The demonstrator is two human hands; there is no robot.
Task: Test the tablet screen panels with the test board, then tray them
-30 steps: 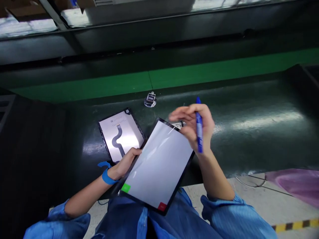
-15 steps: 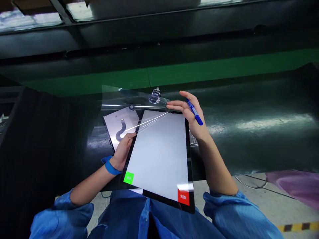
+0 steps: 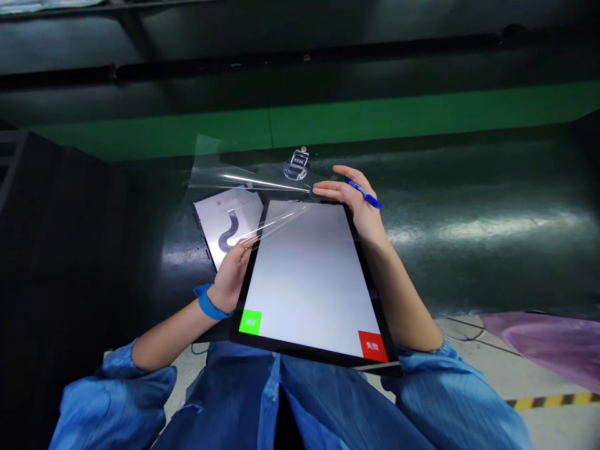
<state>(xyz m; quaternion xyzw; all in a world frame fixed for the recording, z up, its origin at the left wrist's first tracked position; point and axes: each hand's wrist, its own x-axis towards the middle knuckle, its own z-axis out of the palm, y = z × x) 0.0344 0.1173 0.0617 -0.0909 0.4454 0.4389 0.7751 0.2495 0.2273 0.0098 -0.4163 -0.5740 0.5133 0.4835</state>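
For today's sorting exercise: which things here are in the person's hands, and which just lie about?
In hand:
tablet, left hand on its edge
clear film, peeled up off the screen
blue pen, in right hand

Lying about:
second panel on the bench
counter
pink bag

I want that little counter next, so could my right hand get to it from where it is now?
Probably yes. The right hand sits at the tablet top edge, with the counter just beyond its fingertips. Only the lifted clear film lies close, and a blue pen occupies its fingers.
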